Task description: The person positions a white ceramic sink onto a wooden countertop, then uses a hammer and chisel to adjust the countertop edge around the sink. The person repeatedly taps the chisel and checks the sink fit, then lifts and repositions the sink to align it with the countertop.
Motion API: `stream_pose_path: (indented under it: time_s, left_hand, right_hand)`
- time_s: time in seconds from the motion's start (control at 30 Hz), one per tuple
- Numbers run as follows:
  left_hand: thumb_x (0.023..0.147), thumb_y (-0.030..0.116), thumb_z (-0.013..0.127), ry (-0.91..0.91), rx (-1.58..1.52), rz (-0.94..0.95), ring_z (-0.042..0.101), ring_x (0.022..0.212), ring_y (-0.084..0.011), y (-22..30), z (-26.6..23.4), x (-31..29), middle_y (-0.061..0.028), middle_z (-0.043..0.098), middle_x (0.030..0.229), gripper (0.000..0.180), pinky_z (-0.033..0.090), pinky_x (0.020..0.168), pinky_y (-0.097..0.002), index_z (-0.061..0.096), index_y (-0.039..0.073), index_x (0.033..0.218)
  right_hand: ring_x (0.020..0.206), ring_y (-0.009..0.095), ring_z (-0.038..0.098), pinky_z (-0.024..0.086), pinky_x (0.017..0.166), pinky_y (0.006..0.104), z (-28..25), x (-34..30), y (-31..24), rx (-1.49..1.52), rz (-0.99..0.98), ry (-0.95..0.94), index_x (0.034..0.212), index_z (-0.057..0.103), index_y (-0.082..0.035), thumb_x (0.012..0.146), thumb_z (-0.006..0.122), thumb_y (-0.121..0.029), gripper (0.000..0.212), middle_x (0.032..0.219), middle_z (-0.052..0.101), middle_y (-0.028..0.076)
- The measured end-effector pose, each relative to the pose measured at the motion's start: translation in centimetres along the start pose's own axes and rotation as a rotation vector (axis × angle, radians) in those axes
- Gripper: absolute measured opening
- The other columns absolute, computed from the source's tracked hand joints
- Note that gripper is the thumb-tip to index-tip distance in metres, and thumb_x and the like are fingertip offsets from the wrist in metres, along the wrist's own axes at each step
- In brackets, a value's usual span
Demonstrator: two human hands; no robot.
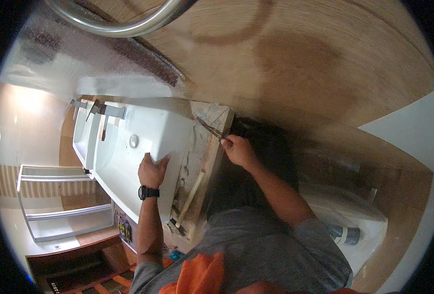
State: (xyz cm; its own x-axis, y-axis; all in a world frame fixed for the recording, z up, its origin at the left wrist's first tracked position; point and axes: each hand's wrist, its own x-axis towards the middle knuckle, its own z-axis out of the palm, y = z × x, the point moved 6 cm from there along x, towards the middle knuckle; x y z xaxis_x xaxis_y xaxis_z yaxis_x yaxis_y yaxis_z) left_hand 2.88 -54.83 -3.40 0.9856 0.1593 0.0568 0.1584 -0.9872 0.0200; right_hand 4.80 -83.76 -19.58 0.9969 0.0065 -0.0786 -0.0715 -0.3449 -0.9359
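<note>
Examined a narrow, pale ledge (205,149) with a wood-toned outer edge, just left of the right fingers (229,141). Noted grey, uneven residue (192,147) along its surface, between the right fingers and the left fingers (147,158). Found a hammer (191,198) lying lengthwise on it, nearer the body than either set of fingers, light handle pointing away, dark head at the near end. Could not confirm contact between the ledge and the slim tool (208,128) in the right fingers.
</note>
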Motion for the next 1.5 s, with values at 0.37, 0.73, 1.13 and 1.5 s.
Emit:
stream_pose_path:
  time_s: [0.37,0.73,1.13,1.5]
  left_hand:
    - [0.081,0.049,0.077,0.023,-0.021,0.002,0.067,0.083,-0.0469,0.2,0.0,-0.1,-0.0293,0.067,0.086,0.057,0.054,0.072,-0.0502,0.058,-0.004,0.092]
    - [0.082,0.047,0.077,0.036,0.001,0.030,0.067,0.084,-0.0464,0.4,0.1,-0.1,-0.0297,0.068,0.088,0.058,0.054,0.071,-0.0498,0.060,-0.006,0.097]
    - [0.080,0.050,0.079,0.041,-0.081,0.054,0.069,0.080,-0.0452,-0.1,0.2,0.2,-0.0284,0.068,0.083,0.060,0.055,0.068,-0.0480,0.061,-0.006,0.092]
    - [0.079,0.056,0.078,0.024,-0.106,0.020,0.070,0.078,-0.0431,-0.3,0.7,0.6,-0.0281,0.069,0.081,0.064,0.056,0.066,-0.0468,0.061,-0.006,0.087]
  right_hand:
    - [0.063,0.021,0.067,0.052,0.063,0.0377,-1.3,2.6,2.3,0.015,-0.040,-0.129,0.090,0.071,0.002,0.097,0.064,-0.033,0.037,0.069,0.068,0.014]
    - [0.081,0.045,0.067,0.053,0.073,0.0508,0.4,1.0,3.0,0.148,0.030,-0.132,0.087,0.072,0.000,0.094,0.063,-0.037,0.039,0.084,0.068,0.026]
    - [0.077,0.044,0.068,0.054,0.074,0.0480,0.3,1.5,2.8,0.093,0.069,-0.106,0.083,0.073,0.000,0.091,0.067,-0.037,0.038,0.082,0.069,0.025]
    - [0.066,0.044,0.065,0.050,0.062,0.0504,0.8,3.3,5.3,0.088,0.091,-0.106,0.071,0.068,0.003,0.083,0.074,-0.042,0.047,0.070,0.064,0.026]
